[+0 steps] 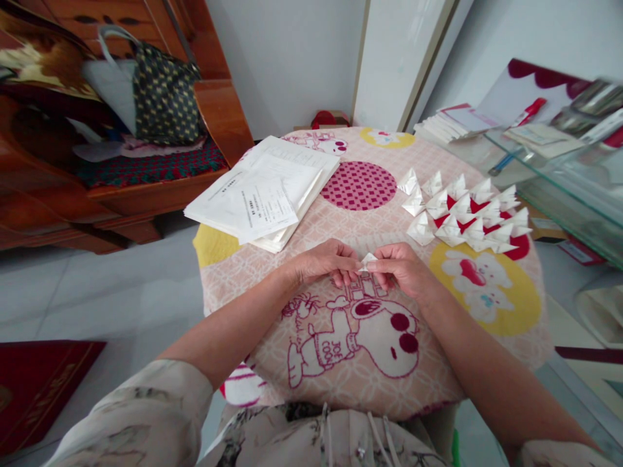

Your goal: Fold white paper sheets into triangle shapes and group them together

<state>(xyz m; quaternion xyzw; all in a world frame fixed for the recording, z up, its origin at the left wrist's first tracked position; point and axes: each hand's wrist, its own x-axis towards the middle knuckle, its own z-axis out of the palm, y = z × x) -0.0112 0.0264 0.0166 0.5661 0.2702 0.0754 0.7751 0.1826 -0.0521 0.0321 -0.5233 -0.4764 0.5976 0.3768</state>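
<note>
Between my two hands is a small piece of folded white paper [368, 260], held just above the cloth-covered table. My left hand [333, 261] pinches its left side with thumb and fingers. On the other side, my right hand [400, 267] grips it between thumb and forefinger. Several finished-looking folded paper pieces [457, 211], white and pointed, stand in rows to the right of my hands. A stack of white printed papers [265, 188] lies beyond my left hand, with a smaller printed sheet on top.
The round table wears a pink patterned tablecloth [272, 292] with cartoon figures. At right, a glass shelf [555, 181] carries papers, a red marker [529, 111] and other items. A wooden bench [146, 194] on the left holds a dotted bag [168, 97]. A red box-like object [46, 389] rests on the floor.
</note>
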